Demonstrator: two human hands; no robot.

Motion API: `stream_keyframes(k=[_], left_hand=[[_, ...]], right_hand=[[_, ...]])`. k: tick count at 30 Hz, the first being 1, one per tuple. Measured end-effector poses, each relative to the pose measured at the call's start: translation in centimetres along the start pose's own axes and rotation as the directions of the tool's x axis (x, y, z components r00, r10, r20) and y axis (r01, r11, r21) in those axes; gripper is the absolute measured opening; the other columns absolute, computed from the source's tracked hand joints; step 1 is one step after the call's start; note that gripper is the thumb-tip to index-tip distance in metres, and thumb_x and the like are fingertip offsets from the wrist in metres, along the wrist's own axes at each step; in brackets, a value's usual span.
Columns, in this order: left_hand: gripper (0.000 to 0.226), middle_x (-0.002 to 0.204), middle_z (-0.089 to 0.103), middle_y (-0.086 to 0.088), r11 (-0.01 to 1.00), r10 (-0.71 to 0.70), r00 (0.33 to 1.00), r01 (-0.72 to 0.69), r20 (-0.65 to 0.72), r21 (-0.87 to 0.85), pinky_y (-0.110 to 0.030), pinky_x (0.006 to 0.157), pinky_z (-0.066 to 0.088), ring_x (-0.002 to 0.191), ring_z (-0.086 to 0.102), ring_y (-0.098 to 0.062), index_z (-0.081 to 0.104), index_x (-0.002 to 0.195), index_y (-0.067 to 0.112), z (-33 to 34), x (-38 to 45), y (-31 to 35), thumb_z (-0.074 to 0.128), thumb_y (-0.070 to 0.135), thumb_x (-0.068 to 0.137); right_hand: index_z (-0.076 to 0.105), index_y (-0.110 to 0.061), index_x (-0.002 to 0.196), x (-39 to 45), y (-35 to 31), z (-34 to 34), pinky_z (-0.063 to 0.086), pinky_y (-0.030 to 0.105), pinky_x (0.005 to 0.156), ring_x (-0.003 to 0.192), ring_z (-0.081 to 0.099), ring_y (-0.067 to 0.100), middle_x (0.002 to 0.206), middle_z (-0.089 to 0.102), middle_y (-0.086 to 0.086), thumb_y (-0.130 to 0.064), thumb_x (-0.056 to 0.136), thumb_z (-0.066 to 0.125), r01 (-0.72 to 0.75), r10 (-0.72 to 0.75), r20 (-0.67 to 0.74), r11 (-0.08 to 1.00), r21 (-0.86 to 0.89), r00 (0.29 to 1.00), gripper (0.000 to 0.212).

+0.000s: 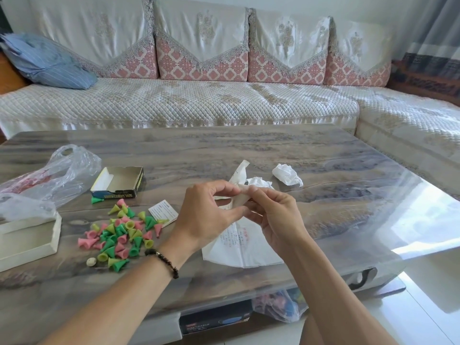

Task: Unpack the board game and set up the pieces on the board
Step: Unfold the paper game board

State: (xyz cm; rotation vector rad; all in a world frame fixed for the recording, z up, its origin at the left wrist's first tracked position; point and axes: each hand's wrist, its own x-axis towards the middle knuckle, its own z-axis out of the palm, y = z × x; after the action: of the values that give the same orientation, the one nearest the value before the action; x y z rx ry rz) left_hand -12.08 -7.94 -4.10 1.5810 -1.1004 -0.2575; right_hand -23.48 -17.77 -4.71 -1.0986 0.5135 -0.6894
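- A folded white sheet (239,242), printed in faint red, unreadable, is being pinched by the left hand (211,215) and right hand (271,215).
- Pink, green and yellow cones (119,235) are lying beside an open box (117,183).

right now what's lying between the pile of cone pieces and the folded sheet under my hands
A small printed card lies on the table there, just right of the cone pieces and left of the folded sheet. The left hand partly overhangs that gap in the head view.
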Motion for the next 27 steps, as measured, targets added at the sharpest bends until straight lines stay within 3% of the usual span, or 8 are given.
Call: stream_keyframes(k=[4,9,14,19,22,25,27], left_hand=[[0.037,0.082,0.070,0.023,0.998,0.055,0.998,-0.055,-0.006,0.025,-0.018,0.078,0.054,0.082,0.067,0.003,0.068,0.079,0.040,0.2,0.0,0.8,0.087,0.011,0.065],[0.018,0.083,0.074,0.010,0.998,0.004,0.999,-0.002,0.038,-0.067,-0.021,0.075,0.056,0.081,0.070,-0.002,0.076,0.083,0.021,0.2,0.2,0.8,0.084,0.016,0.069],[0.011,0.086,0.074,0.008,0.999,0.005,0.999,-0.003,0.049,-0.045,-0.025,0.076,0.057,0.083,0.069,-0.004,0.078,0.087,0.017,0.0,0.6,0.1,0.072,0.008,0.082],[0.015,0.081,0.074,0.011,1.000,0.014,0.998,-0.013,0.053,-0.026,-0.017,0.071,0.053,0.078,0.069,-0.003,0.077,0.082,0.022,0.2,0.9,0.1,0.073,0.008,0.081],[0.012,0.078,0.074,0.010,0.999,-0.024,0.999,0.026,0.048,-0.041,-0.018,0.071,0.053,0.076,0.070,-0.004,0.077,0.080,0.020,0.3,1.1,-0.1,0.074,0.009,0.081],[0.006,0.079,0.075,-0.001,0.969,-0.136,0.989,0.144,0.053,-0.203,-0.029,0.077,0.056,0.079,0.072,-0.017,0.076,0.082,0.013,0.4,1.3,-0.3,0.073,0.008,0.081],[0.006,0.082,0.074,-0.012,0.876,-0.241,0.966,0.257,0.089,-0.408,-0.033,0.079,0.056,0.081,0.072,-0.024,0.076,0.080,0.009,0.4,1.4,-0.4,0.072,0.004,0.080]], right_hand=[[0.069,0.002,0.085,-0.1,-0.1,0.0,0.056,0.028,0.069,0.075,0.067,0.019,0.086,0.071,0.015,-0.013,0.093,0.059,-0.057,0.055,0.020,0.996,0.069,0.998,0.019],[0.067,0.001,0.079,-0.1,0.0,-0.1,0.056,0.032,0.075,0.075,0.068,0.019,0.082,0.069,0.015,-0.011,0.092,0.060,-0.037,0.037,0.003,0.999,0.033,0.999,0.019],[0.073,-0.008,0.068,-0.3,-0.3,-0.3,0.057,0.029,0.077,0.077,0.070,0.020,0.078,0.071,0.013,-0.011,0.070,0.073,-0.008,0.007,0.019,0.999,0.053,1.000,0.003],[0.073,-0.010,0.070,-0.2,-0.1,-0.7,0.055,0.029,0.077,0.081,0.070,0.022,0.080,0.072,0.014,0.004,0.084,0.066,0.038,-0.038,-0.003,0.999,-0.014,0.999,0.021],[0.073,-0.007,0.074,-0.2,0.0,-0.7,0.054,0.030,0.078,0.081,0.070,0.022,0.080,0.072,0.016,0.003,0.084,0.066,0.053,-0.053,-0.022,0.998,-0.041,0.998,0.015],[0.073,-0.004,0.078,-0.2,-0.1,-0.7,0.055,0.032,0.079,0.081,0.070,0.022,0.080,0.072,0.016,0.001,0.084,0.067,0.100,-0.103,-0.032,0.991,-0.085,0.994,0.010],[0.072,-0.002,0.080,-0.3,-0.4,-0.6,0.058,0.034,0.079,0.080,0.070,0.022,0.080,0.072,0.016,-0.001,0.082,0.069,0.157,-0.165,-0.034,0.973,-0.170,0.986,0.004]])
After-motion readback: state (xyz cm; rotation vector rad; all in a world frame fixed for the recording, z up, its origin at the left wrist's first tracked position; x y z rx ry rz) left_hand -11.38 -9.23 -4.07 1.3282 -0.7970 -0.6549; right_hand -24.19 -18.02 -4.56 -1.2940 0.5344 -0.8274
